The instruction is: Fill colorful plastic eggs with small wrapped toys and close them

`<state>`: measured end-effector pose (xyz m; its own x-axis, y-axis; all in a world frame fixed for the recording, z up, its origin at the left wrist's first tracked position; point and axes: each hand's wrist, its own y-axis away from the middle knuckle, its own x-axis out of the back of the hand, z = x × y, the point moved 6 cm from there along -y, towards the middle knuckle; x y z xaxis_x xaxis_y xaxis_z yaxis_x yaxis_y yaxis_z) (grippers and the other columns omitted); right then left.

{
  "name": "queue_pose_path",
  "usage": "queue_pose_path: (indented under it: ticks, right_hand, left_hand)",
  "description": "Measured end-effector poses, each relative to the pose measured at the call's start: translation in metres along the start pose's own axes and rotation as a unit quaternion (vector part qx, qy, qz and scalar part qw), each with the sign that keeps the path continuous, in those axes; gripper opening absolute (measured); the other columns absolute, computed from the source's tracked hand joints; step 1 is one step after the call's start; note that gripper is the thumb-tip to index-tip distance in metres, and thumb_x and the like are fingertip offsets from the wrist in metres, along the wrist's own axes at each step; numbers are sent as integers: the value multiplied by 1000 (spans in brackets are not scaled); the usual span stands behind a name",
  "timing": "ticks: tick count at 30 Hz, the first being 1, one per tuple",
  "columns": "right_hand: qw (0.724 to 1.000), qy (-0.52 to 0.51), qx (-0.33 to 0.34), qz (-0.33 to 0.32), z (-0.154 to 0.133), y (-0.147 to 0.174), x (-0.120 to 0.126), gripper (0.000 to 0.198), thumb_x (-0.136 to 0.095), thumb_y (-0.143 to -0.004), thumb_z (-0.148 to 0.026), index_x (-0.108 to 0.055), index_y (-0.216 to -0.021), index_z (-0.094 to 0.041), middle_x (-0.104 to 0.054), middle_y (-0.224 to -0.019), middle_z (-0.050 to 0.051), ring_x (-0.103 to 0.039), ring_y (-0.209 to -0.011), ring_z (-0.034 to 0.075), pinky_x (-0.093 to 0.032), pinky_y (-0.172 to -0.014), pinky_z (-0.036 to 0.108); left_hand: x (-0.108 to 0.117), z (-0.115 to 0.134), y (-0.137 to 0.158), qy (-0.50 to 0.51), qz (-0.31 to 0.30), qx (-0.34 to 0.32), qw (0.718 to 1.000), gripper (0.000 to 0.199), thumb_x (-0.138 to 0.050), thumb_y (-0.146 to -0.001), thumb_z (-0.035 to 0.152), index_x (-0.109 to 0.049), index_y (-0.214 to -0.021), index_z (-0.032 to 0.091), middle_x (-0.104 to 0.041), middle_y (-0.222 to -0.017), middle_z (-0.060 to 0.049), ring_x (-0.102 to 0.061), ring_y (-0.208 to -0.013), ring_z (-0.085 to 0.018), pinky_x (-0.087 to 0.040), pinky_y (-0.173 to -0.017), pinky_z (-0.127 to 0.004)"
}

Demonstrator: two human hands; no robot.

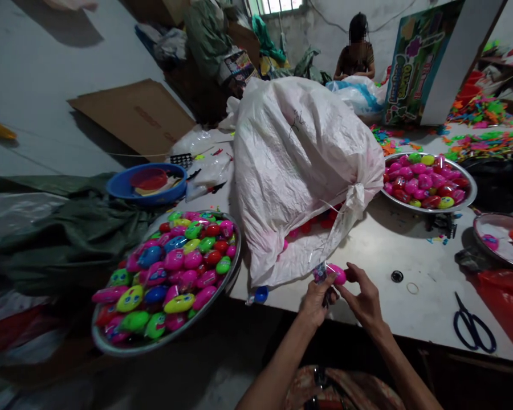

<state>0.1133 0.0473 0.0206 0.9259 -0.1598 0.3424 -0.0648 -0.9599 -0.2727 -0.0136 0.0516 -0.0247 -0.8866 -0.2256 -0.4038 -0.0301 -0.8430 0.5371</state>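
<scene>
Clamped w/ L grip on printed wrapper & L end of pink egg. Curled w/ R grip at egg's R end; can't tell if pinching. Held btwn both, nr front edge of desk, by white sack; well R of bowl.

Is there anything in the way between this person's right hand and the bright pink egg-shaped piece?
Nothing visible. The right hand has its fingertips right at the pink egg-shaped piece, with the left hand on its other side. The white sack stands beyond, not between.
</scene>
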Motion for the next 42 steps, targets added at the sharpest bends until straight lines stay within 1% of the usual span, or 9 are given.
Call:
queue_pose_path:
  ticks: [10,14,19,22,25,27,30,38,42]
  right_hand:
    - [1000,18,-16,5,-9,3,22,26,-62,-77,-34,-60,-98,-20,-61,-90,7,-57,-72,18,-49,-64,30]
    - [989,107,-105,-5,7,48,95,32,-57,-77,-43,-60,-100,-22,-65,-93,7,-62,-75,21,-50,-67,31]
    - [906,354,-218,-78,40,94,204,37,-59,-63,-55,-65,-88,-27,-67,-88,8,-64,-60,25,-46,-47,32]
    - [918,363,-121,-107,28,34,161,41,-53,-73,-51,-58,-103,-24,-61,-105,10,-62,-62,20,-47,-53,30]
    - [935,312,15,-166,-2,-65,45,30,-42,-86,-37,-54,-107,-21,-60,-104,8,-60,-69,16,-44,-64,26]
    - [911,360,59,-193,-14,-123,-25,25,-38,-87,-23,-56,-105,-19,-58,-107,9,-58,-81,18,-41,-70,28]
    - [901,371,70,-213,-14,-171,-86,24,-39,-83,-10,-59,-94,-17,-58,-108,12,-54,-91,23,-37,-77,34]
    - [927,299,9,-228,10,-152,-82,28,-54,-74,-28,-52,-99,-14,-61,-86,9,-56,-76,21,-39,-67,30]
    - [949,-43,-103,-294,5,-104,-72,19,-52,-73,-33,-52,-83,-17,-57,-70,1,-53,-61,14,-40,-57,25]
  left_hand:
    - [-19,-15,3,-2,-104,104,989,37,-75,-59,41,-60,-76,13,-56,-56,2,-45,-36,-6,-37,-40,-21]
    - [-8,-5,-1,9,-82,77,994,37,-73,-62,38,-61,-87,13,-65,-72,-4,-50,-40,-6,-42,-45,-21]
    - [32,26,-16,52,-8,30,998,33,-71,-62,29,-61,-88,11,-68,-78,-10,-64,-62,-17,-49,-57,-27]
    - [48,42,-23,6,35,-29,999,31,-75,-57,27,-62,-79,10,-68,-71,-10,-63,-58,-17,-48,-54,-26]
    - [52,47,-27,-62,46,-64,995,29,-75,-57,32,-61,-70,10,-65,-60,-7,-56,-43,-12,-42,-44,-22]
    - [53,50,-27,-89,48,-83,991,29,-74,-57,34,-60,-67,11,-60,-53,-2,-47,-36,-8,-35,-38,-20]
    - [60,60,-25,-88,65,-113,988,28,-77,-52,28,-58,-67,13,-55,-52,3,-41,-36,-5,-28,-35,-17]
    - [81,63,-26,-11,75,-60,995,27,-66,-63,38,-59,-69,12,-54,-53,1,-44,-36,-7,-30,-36,-20]
    - [79,55,-26,-75,114,-92,986,24,-72,-56,30,-56,-61,13,-49,-48,3,-41,-38,-6,-25,-35,-18]
